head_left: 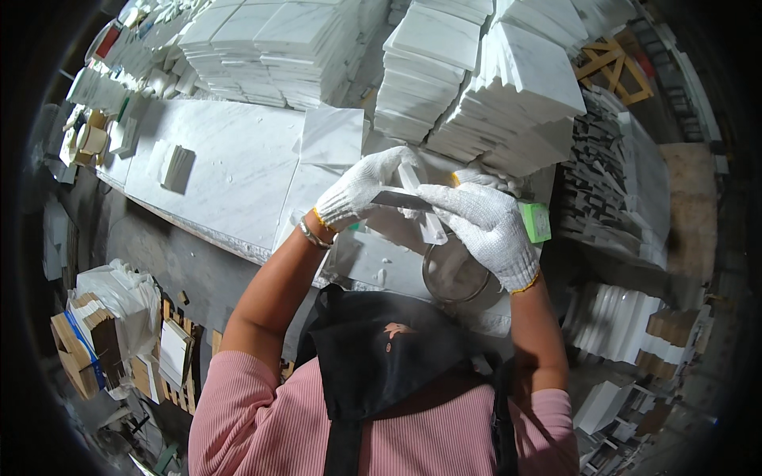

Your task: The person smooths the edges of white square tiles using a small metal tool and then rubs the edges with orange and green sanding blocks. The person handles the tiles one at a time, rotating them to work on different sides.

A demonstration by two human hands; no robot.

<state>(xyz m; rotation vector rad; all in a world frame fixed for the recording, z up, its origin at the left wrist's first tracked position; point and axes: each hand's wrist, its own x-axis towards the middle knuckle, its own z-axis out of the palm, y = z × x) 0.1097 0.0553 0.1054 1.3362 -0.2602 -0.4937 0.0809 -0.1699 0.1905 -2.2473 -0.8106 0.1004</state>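
Note:
My left hand, in a white knitted glove, is closed around a narrow white marble strip that slants down toward me. My right hand, gloved alike, pinches a thin flat grey blade. The blade lies across the strip, its free end close to my left fingers; whether it touches the strip I cannot tell. Below my right hand is a round metal-rimmed bowl, partly covered by the glove. A bright green block sits just right of my right wrist. Another white glove or cloth lies beyond it.
Tall stacks of white marble tiles stand along the far side of the marble-topped bench. A square tile is beyond my left hand, and a small bundle of pieces lies farther left. Boxes stand on the floor at left.

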